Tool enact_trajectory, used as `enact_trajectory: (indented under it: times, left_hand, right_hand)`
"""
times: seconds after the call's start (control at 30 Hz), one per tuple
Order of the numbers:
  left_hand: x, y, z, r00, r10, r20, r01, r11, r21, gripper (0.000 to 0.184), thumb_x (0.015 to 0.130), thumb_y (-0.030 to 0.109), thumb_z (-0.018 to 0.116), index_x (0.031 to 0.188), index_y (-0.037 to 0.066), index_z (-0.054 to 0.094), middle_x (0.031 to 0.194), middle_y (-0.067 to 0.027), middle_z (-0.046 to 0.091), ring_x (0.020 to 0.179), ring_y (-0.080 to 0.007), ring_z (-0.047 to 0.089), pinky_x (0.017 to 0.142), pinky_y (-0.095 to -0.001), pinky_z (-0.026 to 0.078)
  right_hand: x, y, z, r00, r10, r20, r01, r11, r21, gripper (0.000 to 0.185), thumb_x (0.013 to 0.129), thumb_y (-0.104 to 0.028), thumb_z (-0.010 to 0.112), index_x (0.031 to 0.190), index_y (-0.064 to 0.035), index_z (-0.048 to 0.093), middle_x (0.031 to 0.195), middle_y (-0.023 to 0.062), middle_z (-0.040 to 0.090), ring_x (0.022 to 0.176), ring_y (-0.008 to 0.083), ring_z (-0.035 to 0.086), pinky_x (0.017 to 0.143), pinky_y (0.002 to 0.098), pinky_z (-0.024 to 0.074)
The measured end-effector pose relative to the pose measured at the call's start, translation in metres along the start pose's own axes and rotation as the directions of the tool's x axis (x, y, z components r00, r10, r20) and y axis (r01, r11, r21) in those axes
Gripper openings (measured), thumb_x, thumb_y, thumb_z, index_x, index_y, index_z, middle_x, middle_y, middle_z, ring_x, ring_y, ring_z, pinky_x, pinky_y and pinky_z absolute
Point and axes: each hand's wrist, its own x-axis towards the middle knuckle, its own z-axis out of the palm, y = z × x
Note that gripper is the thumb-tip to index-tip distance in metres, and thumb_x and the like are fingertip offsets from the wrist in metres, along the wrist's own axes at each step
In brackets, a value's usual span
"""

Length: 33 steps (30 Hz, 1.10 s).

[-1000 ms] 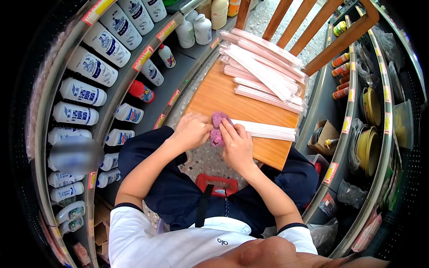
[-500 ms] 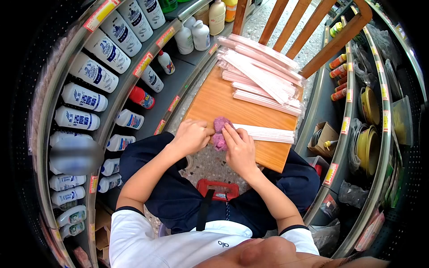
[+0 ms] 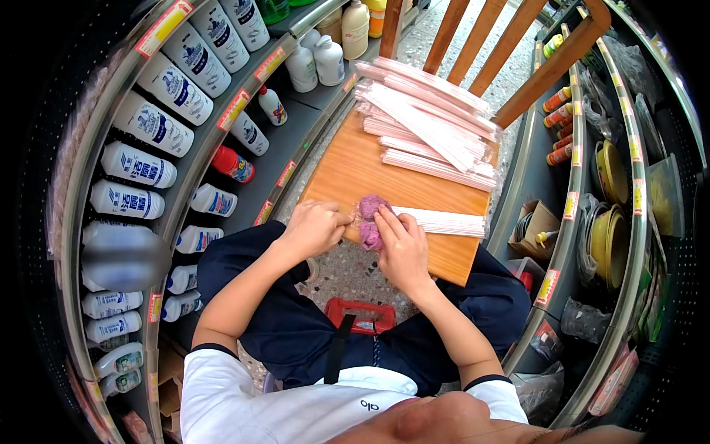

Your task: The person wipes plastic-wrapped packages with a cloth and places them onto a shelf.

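The left hand [image 3: 314, 226] has its fingers curled together, tips clamped on crinkled clear film [image 3: 354, 219] at the seat's near edge. The right hand [image 3: 404, 250] has its fingers close together, clamped on a fuzzy, bunched purple cloth [image 3: 371, 220]; its thumb is hidden. From the cloth, a flat bundle of slender white sticks [image 3: 444, 221] extends to the right edge of the smooth, wood-grained seat [image 3: 333, 174]. Film-wrapped pale pink bundles [image 3: 436, 118], long and straight, lie stacked and partly crossed along the far edge, beside the slatted wooden backrest [image 3: 484, 63].
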Motion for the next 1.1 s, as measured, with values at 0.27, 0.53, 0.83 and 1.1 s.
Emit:
enact_trajectory:
  times: [0.27,0.53,0.83,1.1]
  left_hand:
    - [0.000,0.001,-0.001,1.000,-0.020,0.008,0.020,1.000,0.002,0.020,0.077,0.016,0.066,0.094,0.013,0.078,0.070,-0.0086,0.060,0.070,-0.0294,0.064,0.066,-0.0429,0.051]
    - [0.001,0.002,-0.004,1.000,-0.019,0.018,0.019,1.000,0.002,0.022,0.077,0.016,0.066,0.096,0.013,0.077,0.071,-0.0090,0.060,0.070,-0.0299,0.064,0.066,-0.0425,0.050]
    - [0.001,0.003,-0.004,0.998,-0.055,0.042,0.055,0.998,-0.004,0.022,0.079,0.017,0.065,0.096,0.014,0.077,0.072,-0.0090,0.061,0.071,-0.0304,0.065,0.068,-0.0432,0.051]
    - [0.000,0.003,-0.003,0.999,-0.043,0.016,0.044,0.999,-0.020,0.023,0.078,0.015,0.067,0.098,0.013,0.078,0.070,-0.0097,0.060,0.068,-0.0309,0.063,0.064,-0.0429,0.051]
  right_hand:
    - [-0.002,0.004,-0.002,1.000,0.014,-0.006,-0.014,1.000,-0.004,0.057,0.064,0.004,0.061,0.120,-0.0003,0.064,0.131,0.0098,0.062,0.105,0.0318,0.055,0.089,0.0415,0.0466]
    - [-0.004,0.007,-0.006,1.000,0.021,-0.017,-0.021,1.000,-0.014,0.055,0.066,0.004,0.060,0.120,0.0000,0.064,0.131,0.0097,0.062,0.104,0.0320,0.055,0.089,0.0412,0.0463]
    - [-0.006,0.010,-0.009,0.999,0.035,-0.037,-0.035,0.999,-0.016,0.053,0.066,0.004,0.060,0.119,0.0002,0.065,0.129,0.0100,0.063,0.104,0.0322,0.056,0.088,0.0412,0.0462]
    - [-0.009,0.014,-0.010,0.999,0.043,-0.028,-0.045,0.998,-0.048,0.052,0.068,0.000,0.062,0.119,-0.0018,0.065,0.130,0.0085,0.062,0.106,0.0299,0.056,0.087,0.0412,0.0459]
